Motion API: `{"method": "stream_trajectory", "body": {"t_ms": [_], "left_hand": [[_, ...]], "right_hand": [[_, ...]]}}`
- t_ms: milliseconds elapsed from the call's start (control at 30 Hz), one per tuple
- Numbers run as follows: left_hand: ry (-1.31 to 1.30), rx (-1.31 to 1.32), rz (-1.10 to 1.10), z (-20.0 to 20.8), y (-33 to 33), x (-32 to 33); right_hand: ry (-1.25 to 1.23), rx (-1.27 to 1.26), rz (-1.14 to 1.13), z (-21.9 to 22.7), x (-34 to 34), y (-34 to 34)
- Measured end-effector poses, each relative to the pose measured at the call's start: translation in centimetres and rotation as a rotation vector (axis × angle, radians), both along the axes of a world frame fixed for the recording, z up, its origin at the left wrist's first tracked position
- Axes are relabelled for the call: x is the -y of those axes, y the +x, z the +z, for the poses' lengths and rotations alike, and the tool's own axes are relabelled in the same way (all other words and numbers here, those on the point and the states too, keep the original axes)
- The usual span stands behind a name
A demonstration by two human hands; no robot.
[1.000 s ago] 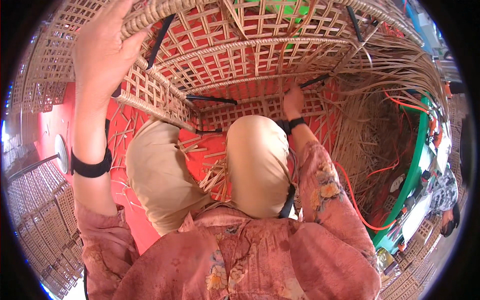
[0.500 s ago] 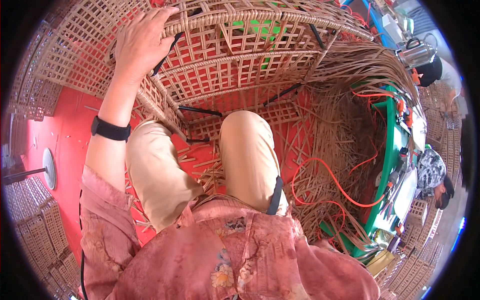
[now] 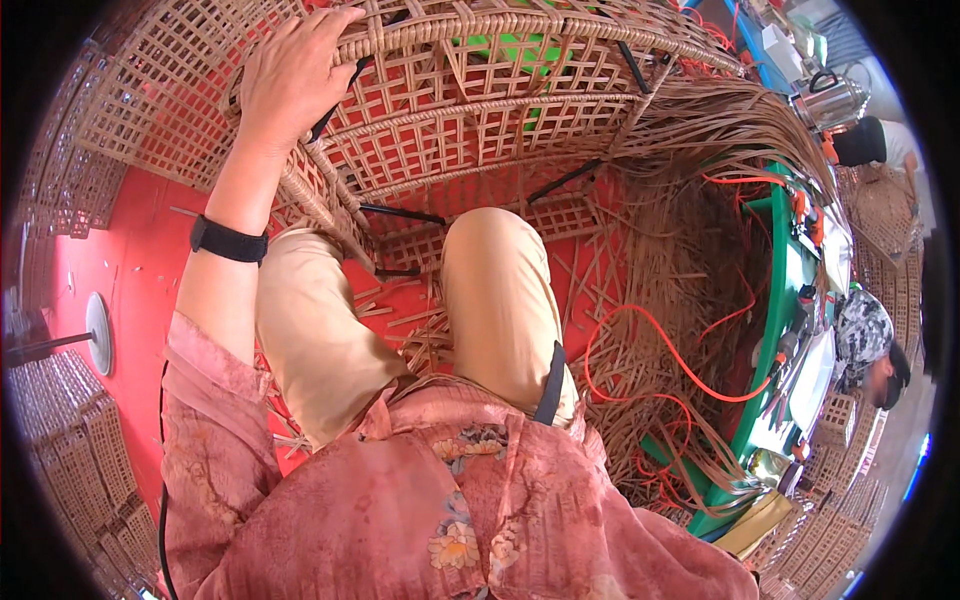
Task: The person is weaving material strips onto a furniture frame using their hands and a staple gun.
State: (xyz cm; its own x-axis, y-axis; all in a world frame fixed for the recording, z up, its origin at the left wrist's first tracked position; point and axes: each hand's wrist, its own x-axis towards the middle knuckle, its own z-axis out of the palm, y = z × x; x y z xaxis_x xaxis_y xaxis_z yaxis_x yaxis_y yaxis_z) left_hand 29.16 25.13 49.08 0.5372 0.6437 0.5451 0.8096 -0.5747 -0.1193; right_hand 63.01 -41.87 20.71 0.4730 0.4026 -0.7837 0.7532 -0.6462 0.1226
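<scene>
My left hand [image 3: 297,78] is closed over the upper left corner of a large woven rattan frame [image 3: 480,112], its fingers wrapped round the bound rim. Open latticework in tan strips fills the frame, and black bars [image 3: 400,214] run along its inner side. It stands tilted in front of my knees, its lower part near the red floor. A black band circles my left wrist. My right hand is out of sight; only the right sleeve [image 3: 660,550] shows at the lower edge.
Long loose rattan strips [image 3: 690,250] heap up on the right beside a green-edged table [image 3: 768,330] with tools. An orange hose [image 3: 650,335] loops over them. Strip scraps litter the red floor [image 3: 140,240]. Woven baskets [image 3: 80,440] stack at left. Two people sit at far right.
My left hand keeps its grip on the rim; hand and frame shift only slightly in view. The right sleeve sits a little lower. At far right, a person's woven panel shows more.
</scene>
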Motion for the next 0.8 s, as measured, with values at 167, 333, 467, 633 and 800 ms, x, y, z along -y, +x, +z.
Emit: {"method": "stream_trajectory", "body": {"t_ms": [167, 333, 467, 633, 800], "left_hand": [[-0.014, 0.015, -0.04, 0.8, 0.6, 0.5], [-0.104, 0.055, -0.025, 0.4, 0.8, -0.7], [-0.127, 0.03, 0.015, 0.4, 0.7, -0.6], [-0.149, 0.023, 0.034, 1.1, 1.3, -0.5], [-0.189, 0.014, 0.013, 1.4, 1.7, -0.6]], "right_hand": [[0.078, -0.025, 0.256, -2.4, -11.2, 3.3], [0.852, -0.19, -0.037, -9.7, -37.3, 6.1], [1.23, -0.418, -0.21, -4.4, -54.4, 1.8], [1.499, -0.216, -0.281, 1.0, -63.0, -2.0], [1.609, -0.271, -0.442, 0.3, -64.5, -1.6]]}}
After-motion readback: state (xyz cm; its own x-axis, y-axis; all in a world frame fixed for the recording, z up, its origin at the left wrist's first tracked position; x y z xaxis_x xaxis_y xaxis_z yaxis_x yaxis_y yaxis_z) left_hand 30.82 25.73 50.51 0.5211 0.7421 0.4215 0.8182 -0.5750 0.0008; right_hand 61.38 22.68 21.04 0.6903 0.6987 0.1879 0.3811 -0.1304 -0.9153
